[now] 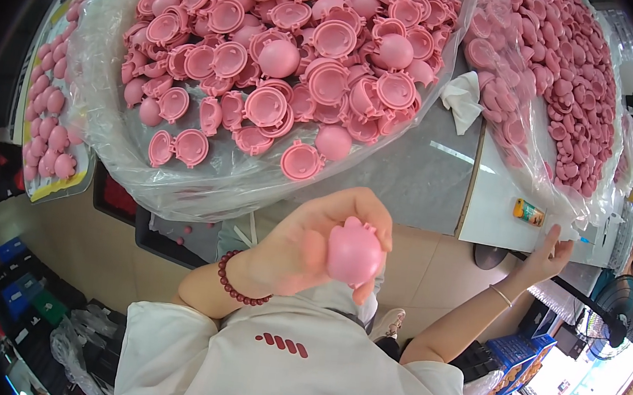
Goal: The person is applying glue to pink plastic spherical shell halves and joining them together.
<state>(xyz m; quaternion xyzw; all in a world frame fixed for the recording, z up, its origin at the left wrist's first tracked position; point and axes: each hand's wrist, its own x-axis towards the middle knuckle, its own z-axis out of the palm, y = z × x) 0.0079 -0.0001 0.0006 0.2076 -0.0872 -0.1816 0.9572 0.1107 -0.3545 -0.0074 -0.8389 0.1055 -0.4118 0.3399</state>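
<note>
My left hand (pixel 293 245), with a dark red beaded bracelet at its wrist, is raised in front of my chest and closed around a pink round plastic ball (pixel 355 253) with small lugs on its rim. Out to the right, my right hand (pixel 545 259) is at the edge of the white table, its fingers apart and nothing visible in them. Just beyond it lie a small yellow and green tube (pixel 528 212) and the edge of a clear plastic bag (pixel 585 212). Pink hinged shells (pixel 266 106), many of them open halves, are heaped in front of me.
A clear plastic liner (pixel 179 198) surrounds the near heap on the grey table (pixel 440 175). More pink pieces (pixel 570 92) fill a bag at right. Finished-looking balls (pixel 52 134) lie on a yellow-edged board at left. A crumpled white tissue (pixel 462 101) and a fan (pixel 613 317) are at right.
</note>
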